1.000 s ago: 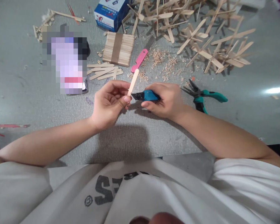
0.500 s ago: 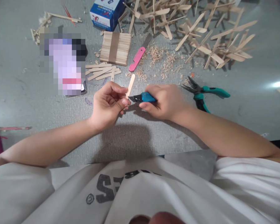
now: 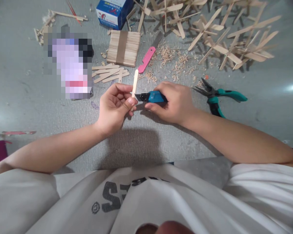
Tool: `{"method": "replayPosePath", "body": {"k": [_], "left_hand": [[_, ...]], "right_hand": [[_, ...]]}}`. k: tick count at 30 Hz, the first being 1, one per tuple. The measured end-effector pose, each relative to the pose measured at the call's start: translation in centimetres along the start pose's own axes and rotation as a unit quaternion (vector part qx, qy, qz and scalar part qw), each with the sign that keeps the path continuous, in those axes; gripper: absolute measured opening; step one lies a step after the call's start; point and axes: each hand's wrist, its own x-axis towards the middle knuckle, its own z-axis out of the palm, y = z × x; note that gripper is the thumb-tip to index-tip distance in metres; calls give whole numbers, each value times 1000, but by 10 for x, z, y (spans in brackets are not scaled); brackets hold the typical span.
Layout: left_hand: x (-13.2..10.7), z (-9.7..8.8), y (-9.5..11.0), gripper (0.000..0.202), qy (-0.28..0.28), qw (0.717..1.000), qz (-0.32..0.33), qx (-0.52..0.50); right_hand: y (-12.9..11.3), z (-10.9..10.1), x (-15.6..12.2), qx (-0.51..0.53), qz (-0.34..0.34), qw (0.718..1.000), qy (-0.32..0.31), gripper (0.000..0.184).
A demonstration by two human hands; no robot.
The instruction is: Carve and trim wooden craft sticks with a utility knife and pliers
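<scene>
My left hand (image 3: 113,107) pinches a pale wooden craft stick (image 3: 135,82) near its lower end, and the stick stands almost upright. My right hand (image 3: 174,102) is closed round the blue handles of a small cutter (image 3: 148,97). The cutter's black jaws touch the stick just above my left thumb. Both hands hover over the grey table (image 3: 26,97) in front of my body.
Behind the hands lie a banded stack of sticks (image 3: 123,48), several loose sticks (image 3: 108,73), a pink-handled knife (image 3: 147,58), wood chips (image 3: 172,63), a blue box (image 3: 113,13) and a heap of glued stick crosses (image 3: 224,35). Green-handled pliers (image 3: 218,97) lie right of my right hand. A blurred object (image 3: 72,65) sits left.
The stick has turned from a rightward lean to nearly upright in my left hand. The cutter stays at the stick, and both hands have barely shifted.
</scene>
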Motion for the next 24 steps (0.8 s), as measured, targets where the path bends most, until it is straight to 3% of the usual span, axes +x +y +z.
{"method": "replayPosePath", "body": {"k": [5,12,17,20,24], "left_hand": [[1,0,-1,68,10,1000,14,-10],[0,2,3,66,8,1000,18,6],[1,0,-1,53,-10,997,72,13],[2,-2,-4,50,-32,995,98,19],[1,-2,-4,54,-28,997,71,6]], "right_hand": [[2,-5,1,2,-8,999,-41,94],[3,-7,1,-1,-11,999,-53,94],[2,-10,1,3,-14,998,-57,95],[1,-13,1,13,-16,997,-78,87],[-1,-11,-1,20,1,998,-58,74]]}}
